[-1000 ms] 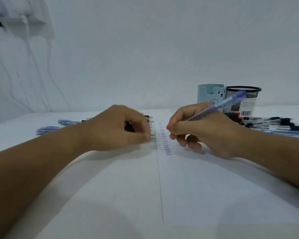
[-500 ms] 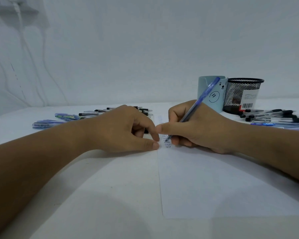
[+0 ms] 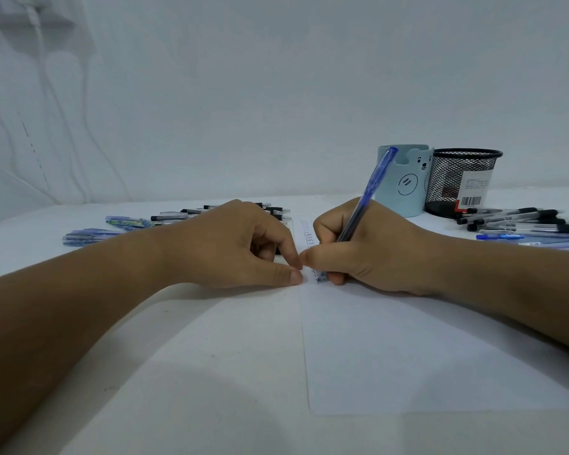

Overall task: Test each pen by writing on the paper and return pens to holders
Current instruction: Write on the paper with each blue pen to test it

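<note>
My right hand (image 3: 372,247) grips a blue pen (image 3: 370,188), which stands steeply with its tip down on the white paper (image 3: 424,349). A column of small written words (image 3: 308,236) runs along the paper's left edge, above the tip. My left hand (image 3: 234,247) rests on the table beside that edge, its thumb and forefinger tips touching the paper's edge and holding nothing. Behind stand two holders: a light blue bear cup (image 3: 408,182) and a black mesh cup (image 3: 462,180).
Several black-capped pens (image 3: 519,220) and blue pens (image 3: 532,239) lie to the right of the holders. More black pens (image 3: 178,215) and blue pens (image 3: 89,236) lie at the left behind my left hand. A white wall closes the back.
The pen has swung from a low slant to a steep upright angle. My left hand slid toward the paper's edge and its fingertips now meet my right thumb.
</note>
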The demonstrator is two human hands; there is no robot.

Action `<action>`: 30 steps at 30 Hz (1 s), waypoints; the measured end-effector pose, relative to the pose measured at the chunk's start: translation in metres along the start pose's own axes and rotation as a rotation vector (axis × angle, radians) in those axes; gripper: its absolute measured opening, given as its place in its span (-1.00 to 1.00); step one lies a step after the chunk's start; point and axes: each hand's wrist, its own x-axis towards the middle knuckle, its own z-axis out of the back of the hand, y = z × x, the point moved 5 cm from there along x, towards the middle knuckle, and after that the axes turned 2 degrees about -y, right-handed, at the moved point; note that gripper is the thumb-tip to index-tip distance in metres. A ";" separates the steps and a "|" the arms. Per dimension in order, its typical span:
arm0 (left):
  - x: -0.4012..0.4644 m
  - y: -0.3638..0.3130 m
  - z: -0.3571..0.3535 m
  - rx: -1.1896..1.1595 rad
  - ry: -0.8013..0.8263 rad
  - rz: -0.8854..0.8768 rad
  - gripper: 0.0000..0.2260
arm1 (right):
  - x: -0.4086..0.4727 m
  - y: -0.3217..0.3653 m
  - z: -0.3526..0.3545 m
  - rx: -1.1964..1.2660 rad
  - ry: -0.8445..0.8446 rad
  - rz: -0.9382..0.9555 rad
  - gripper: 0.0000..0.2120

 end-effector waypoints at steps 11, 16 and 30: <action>0.000 -0.001 0.001 0.009 -0.007 -0.005 -0.97 | -0.001 0.001 -0.002 0.035 0.018 0.014 -0.61; 0.000 -0.001 0.001 0.006 -0.002 0.003 -0.93 | 0.001 0.001 0.000 -0.019 0.008 0.029 -0.61; 0.001 -0.001 0.000 0.004 -0.003 0.010 -0.94 | 0.001 0.000 0.001 -0.054 0.019 0.043 -0.58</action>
